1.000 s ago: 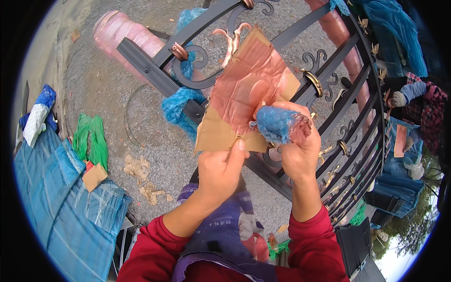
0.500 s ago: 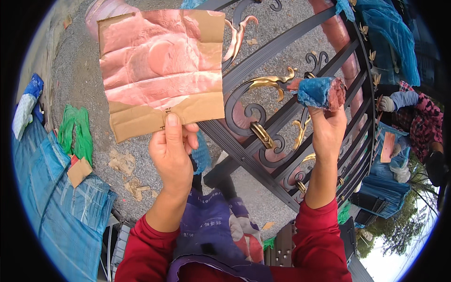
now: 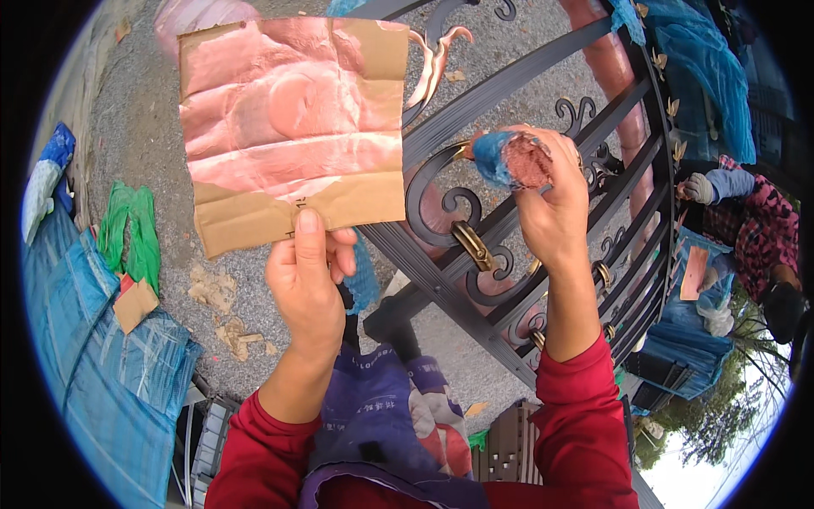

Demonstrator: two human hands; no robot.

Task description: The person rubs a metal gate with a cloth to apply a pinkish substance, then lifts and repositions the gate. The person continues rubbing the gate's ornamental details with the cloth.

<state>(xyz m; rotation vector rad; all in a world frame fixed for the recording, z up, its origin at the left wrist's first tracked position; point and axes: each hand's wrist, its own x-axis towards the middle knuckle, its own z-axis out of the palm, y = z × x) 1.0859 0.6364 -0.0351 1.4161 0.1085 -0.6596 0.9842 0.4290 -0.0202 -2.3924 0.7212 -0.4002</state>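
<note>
My left hand (image 3: 309,271) pinches the lower edge of a creased cardboard sheet (image 3: 297,119), thumb on the front. Shiny pinkish-copper paint coats most of the sheet, leaving brown at its margins. In my right hand (image 3: 553,199), raised over the gate, is a small blue-wrapped bundle (image 3: 494,158) with a rough, copper-stained end facing me. What lies inside the wrapping cannot be made out. Behind both hands leans a dark metal gate (image 3: 432,284) with bars and curled scrolls. One leaf ornament (image 3: 437,64) shows copper; a gold collar (image 3: 471,244) sits below the bundle.
Blue sheeting (image 3: 110,339) covers something at the left, with a green plastic bag (image 3: 131,229) and a cardboard scrap (image 3: 136,305) on it. Brown scraps (image 3: 212,288) lie on the gravel. At the right, a gloved co-worker (image 3: 755,212) is beside a copper-stained board (image 3: 694,273).
My right hand has moved left and slightly up with the bundle, turning its rough end toward me. The cardboard in my left hand has barely shifted.
</note>
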